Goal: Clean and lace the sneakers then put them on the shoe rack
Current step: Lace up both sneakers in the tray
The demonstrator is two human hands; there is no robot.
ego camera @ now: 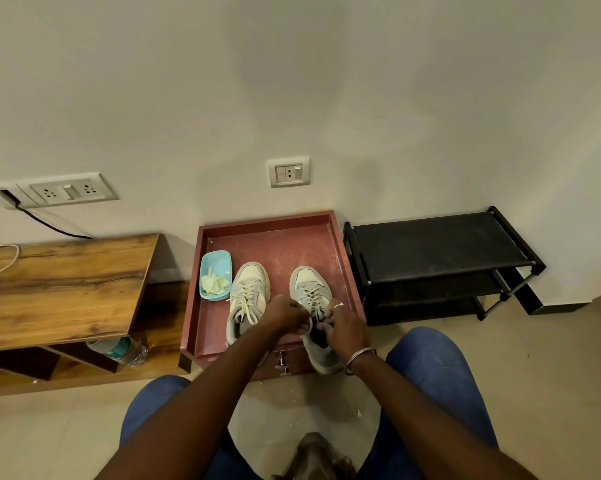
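Left hand and right hand, each grip tight on the laces; blue tub beside other sneaker; rack alongside

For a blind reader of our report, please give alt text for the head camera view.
A person's left hand and right hand pinch the laces of the right-side sneaker on a red tray-like stand. To its left sit a second sneaker and a blue tub of crumpled pale material; a black shoe rack stands to the right.
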